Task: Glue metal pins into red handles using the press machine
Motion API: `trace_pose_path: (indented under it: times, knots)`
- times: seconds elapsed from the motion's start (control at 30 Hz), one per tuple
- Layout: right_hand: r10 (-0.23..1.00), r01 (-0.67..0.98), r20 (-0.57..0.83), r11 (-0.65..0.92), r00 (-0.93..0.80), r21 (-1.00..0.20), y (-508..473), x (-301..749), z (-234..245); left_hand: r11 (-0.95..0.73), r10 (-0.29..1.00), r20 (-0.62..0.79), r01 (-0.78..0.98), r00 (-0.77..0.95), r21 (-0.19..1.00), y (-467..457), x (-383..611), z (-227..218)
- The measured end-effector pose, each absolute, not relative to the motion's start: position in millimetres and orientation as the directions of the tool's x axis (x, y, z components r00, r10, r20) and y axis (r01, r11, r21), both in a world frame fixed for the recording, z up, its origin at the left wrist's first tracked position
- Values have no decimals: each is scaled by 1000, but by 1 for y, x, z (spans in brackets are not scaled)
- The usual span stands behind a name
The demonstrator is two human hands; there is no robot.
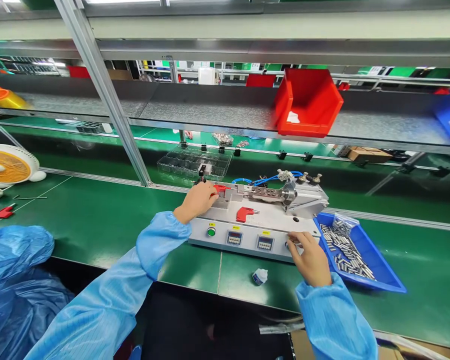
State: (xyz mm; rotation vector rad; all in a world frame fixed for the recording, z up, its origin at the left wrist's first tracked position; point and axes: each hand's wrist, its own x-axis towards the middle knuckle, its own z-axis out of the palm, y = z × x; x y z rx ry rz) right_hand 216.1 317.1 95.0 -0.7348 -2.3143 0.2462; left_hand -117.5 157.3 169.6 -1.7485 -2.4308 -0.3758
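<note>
Left hand [198, 200] curled on red lever [220, 188] atop grey press unit [258, 220]. Right hand [312, 257], fingers bent, touches unit's front edge, holding nothing. Blue tray [382, 270] of metal pins [343, 245] just right; all on green surface [97, 220].

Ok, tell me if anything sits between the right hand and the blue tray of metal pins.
Nothing visible does. The right hand rests at the front right corner of the grey machine, fingers on its front panel. The blue tray of metal pins lies just to that hand's right on the green bench, with no object between them.
</note>
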Motion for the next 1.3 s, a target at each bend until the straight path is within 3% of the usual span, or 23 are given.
trace_pose_path:
  times: [0.13,0.3,0.67,0.87,1.07,1.17,1.27,1.3]
  knots:
    - [552,438,565,833,-613,-339,321,222,84,203,944,220,959,-245,198,118,-101,134]
    - [558,350,494,820,-667,-453,326,234,85,223,970,52,951,-239,212,96,-87,93]
    - [638,448,526,770,-562,-455,315,224,67,261,965,-54,948,-255,180,104,-86,118]
    - [642,494,661,751,-388,-439,305,213,42,116,977,151,967,-153,228,137,-51,145]
    - [583,477,758,776,-292,-412,312,200,27,190,978,56,967,-202,166,194,-27,164]
    - [573,452,748,794,-336,-406,307,204,32,180,982,31,969,-188,168,181,-33,165]
    - [601,402,651,798,-465,-449,288,234,43,99,993,48,981,-109,167,137,-40,150]
    - [613,391,618,790,-492,-472,281,251,47,87,985,133,978,-113,189,124,-44,141]
